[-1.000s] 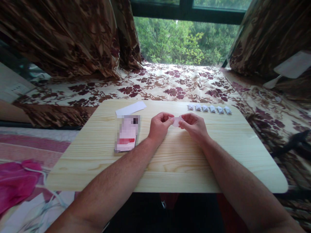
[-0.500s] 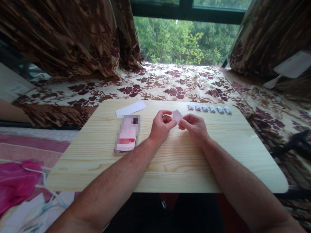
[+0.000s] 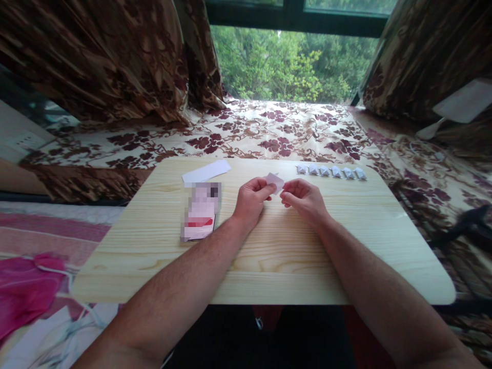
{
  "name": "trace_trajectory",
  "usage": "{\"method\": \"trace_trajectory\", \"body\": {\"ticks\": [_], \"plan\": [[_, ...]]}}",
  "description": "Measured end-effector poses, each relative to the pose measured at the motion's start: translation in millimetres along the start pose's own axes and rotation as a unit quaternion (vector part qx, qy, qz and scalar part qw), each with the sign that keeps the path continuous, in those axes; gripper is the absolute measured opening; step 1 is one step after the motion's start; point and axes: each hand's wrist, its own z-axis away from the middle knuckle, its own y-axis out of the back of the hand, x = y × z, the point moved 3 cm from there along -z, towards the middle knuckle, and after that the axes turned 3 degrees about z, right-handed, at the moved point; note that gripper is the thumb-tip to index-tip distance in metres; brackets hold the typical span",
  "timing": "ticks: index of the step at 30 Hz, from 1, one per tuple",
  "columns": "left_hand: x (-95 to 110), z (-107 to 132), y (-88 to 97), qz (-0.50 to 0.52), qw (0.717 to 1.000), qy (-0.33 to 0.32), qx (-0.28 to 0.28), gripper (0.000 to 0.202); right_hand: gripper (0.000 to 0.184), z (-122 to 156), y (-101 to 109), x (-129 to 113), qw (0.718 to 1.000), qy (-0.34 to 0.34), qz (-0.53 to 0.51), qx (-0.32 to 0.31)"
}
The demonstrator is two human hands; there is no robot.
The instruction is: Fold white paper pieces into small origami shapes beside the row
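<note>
Paper [image 3: 275,181] is pinched in our left hand [image 3: 251,198] above the table [image 3: 284,261], seemingly to steady it; our right hand [image 3: 305,198] curls its fingers narrowly near its edge, touching or not, we cannot tell.

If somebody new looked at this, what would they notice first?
Probably the bright green leaves outside the window, up top. Below, above the wooden table, the left hand pinches a small pale paper, with the right hand close by. Six little folded white shapes line up near the table's far right corner.
</note>
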Motion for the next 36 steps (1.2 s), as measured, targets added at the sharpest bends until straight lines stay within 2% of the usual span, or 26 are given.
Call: {"method": "trace_trajectory", "body": {"ticks": [4, 7, 10, 12, 14, 19, 24, 28, 36], "plan": [[-1.1, 0.1, -1.6, 0.024, 0.999, 0.032, -0.013, 0.022, 0.032, 0.5, -2.5, 1.4, 0.999, 0.012, 0.022, -0.028], [-1.1, 1.3, -2.5, 0.014, 0.999, 0.038, -0.032, 0.022, 0.030, 1.3, -1.3, 2.0, 0.998, 0.024, 0.056, -0.011], [2.0, 2.7, -4.0, 0.023, 0.998, 0.019, -0.051, 0.022, 0.027, 1.9, 0.3, 1.4, 0.997, 0.028, 0.073, 0.005], [4.9, 3.3, -5.1, 0.039, 0.997, -0.002, -0.064, 0.036, 0.024, 2.2, 0.2, 0.8, 0.995, 0.026, 0.092, 0.005], [6.6, 3.1, -4.9, 0.030, 0.997, -0.021, -0.063, 0.040, 0.022, 2.5, -0.5, 0.7, 0.994, 0.022, 0.111, -0.001], [4.2, 0.9, -0.3, -0.031, 0.999, -0.034, -0.019, 0.021, 0.018, 2.4, -0.2, -0.3, 0.996, 0.033, 0.081, 0.025], [2.2, 2.4, -1.2, -0.027, 0.999, -0.016, -0.035, 0.019, 0.020, 2.4, 2.5, -3.4, 0.995, 0.068, 0.035, 0.065], [2.7, 3.5, -2.6, -0.018, 0.998, -0.026, -0.051, 0.018, 0.019, 3.3, 2.6, -3.9, 0.994, 0.078, 0.036, 0.068], [3.6, 2.7, -0.7, -0.026, 0.997, -0.070, -0.035, 0.015, 0.017, 4.4, 2.2, -6.5, 0.995, 0.081, 0.030, 0.058]]}}
